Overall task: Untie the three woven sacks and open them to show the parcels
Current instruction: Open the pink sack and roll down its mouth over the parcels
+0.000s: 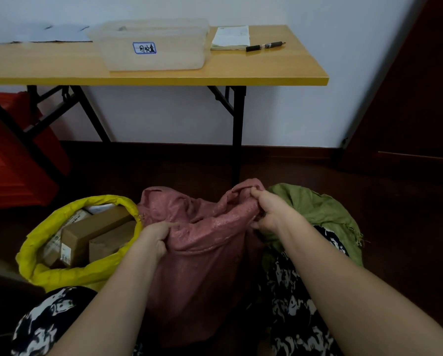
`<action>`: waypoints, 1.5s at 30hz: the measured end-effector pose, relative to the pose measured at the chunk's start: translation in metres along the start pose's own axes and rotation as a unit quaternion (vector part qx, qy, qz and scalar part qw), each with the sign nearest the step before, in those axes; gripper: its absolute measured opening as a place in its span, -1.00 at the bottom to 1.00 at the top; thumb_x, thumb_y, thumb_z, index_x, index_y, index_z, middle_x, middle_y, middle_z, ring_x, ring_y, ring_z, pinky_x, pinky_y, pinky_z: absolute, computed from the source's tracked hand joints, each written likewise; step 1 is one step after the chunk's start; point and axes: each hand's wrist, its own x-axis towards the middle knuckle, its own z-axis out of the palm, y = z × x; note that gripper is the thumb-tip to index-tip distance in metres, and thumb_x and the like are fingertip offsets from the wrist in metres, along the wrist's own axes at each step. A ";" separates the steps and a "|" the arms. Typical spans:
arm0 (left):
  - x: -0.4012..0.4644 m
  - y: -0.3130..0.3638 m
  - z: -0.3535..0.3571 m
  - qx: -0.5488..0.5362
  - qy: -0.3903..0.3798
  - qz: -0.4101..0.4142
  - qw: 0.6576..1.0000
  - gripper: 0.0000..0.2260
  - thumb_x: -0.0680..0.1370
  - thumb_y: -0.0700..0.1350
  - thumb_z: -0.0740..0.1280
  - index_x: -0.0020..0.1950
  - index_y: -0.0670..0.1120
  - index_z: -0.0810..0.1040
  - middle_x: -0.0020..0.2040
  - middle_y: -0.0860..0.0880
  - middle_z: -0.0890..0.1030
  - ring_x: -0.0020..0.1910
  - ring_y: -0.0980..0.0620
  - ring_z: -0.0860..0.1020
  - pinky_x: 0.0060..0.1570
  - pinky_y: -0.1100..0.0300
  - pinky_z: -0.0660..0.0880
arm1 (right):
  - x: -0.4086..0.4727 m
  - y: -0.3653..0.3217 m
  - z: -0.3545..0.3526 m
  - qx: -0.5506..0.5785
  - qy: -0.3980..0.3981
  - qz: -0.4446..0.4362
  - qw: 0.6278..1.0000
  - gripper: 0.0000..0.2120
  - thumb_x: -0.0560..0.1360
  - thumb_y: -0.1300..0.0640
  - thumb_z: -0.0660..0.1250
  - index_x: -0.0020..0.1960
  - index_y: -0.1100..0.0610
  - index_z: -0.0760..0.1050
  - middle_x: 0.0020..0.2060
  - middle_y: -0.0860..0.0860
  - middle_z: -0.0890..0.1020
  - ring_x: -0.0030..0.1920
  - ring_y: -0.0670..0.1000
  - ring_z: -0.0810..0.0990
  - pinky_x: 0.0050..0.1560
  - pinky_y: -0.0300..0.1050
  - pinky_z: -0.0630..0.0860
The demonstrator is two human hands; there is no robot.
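Observation:
Three woven sacks stand on the dark floor in front of me. The yellow sack (35,258) on the left has its rim rolled down, and brown cardboard parcels (92,232) show inside. The pink sack (202,265) stands in the middle, its mouth loose but crumpled; its contents are hidden. My left hand (156,237) grips the near left edge of its mouth. My right hand (266,209) grips the far right edge and pulls it outward. Behind my right arm sits the green sack (318,209), bunched at the top with its contents hidden.
A yellow-topped folding table (215,70) stands against the white wall, carrying a clear plastic bin (153,47), papers (230,38) and a black pen (265,46). A red crate (12,160) sits on the floor at left. A dark wooden door (416,98) is at right.

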 end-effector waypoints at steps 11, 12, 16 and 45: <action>0.046 0.001 -0.034 -0.220 0.161 0.047 0.961 -0.64 0.60 -0.32 0.11 0.37 -0.16 0.43 0.26 -0.12 0.52 0.21 -0.11 0.51 0.20 -0.11 0.41 | 0.024 0.002 -0.013 0.125 0.039 0.052 0.990 -0.64 0.65 0.23 0.07 0.42 0.28 0.30 0.36 0.19 0.41 0.35 0.21 0.40 0.30 0.11 0.36; 0.054 0.002 -0.042 -0.248 0.151 0.033 0.956 -0.62 0.60 -0.32 0.07 0.39 -0.12 0.41 0.25 -0.09 0.51 0.24 -0.13 0.49 0.20 -0.17 0.41 | 0.027 0.005 -0.013 0.140 0.048 0.059 0.987 -0.63 0.65 0.22 0.06 0.42 0.29 0.30 0.37 0.18 0.41 0.36 0.19 0.40 0.28 0.09 0.36; 0.072 0.006 -0.061 -0.325 0.128 0.006 0.937 -0.60 0.57 -0.25 0.05 0.35 -0.07 0.46 0.30 -0.14 0.50 0.17 -0.21 0.52 -0.06 -0.27 0.49 | 0.035 0.015 -0.011 0.171 0.014 0.036 0.984 -0.65 0.65 0.17 0.05 0.31 0.34 0.40 0.37 0.22 0.41 0.38 0.17 0.38 0.40 0.01 0.29; 0.086 0.004 -0.118 -0.357 0.178 0.040 0.916 -0.65 0.55 -0.08 0.10 0.26 -0.03 0.54 0.18 -0.08 0.60 0.14 -0.14 0.57 -0.28 -0.05 0.56 | 0.053 0.008 -0.026 0.134 0.165 -0.051 0.976 -0.67 0.58 0.19 0.06 0.18 0.21 0.54 0.07 0.11 0.61 0.06 0.18 0.61 -0.22 0.03 0.63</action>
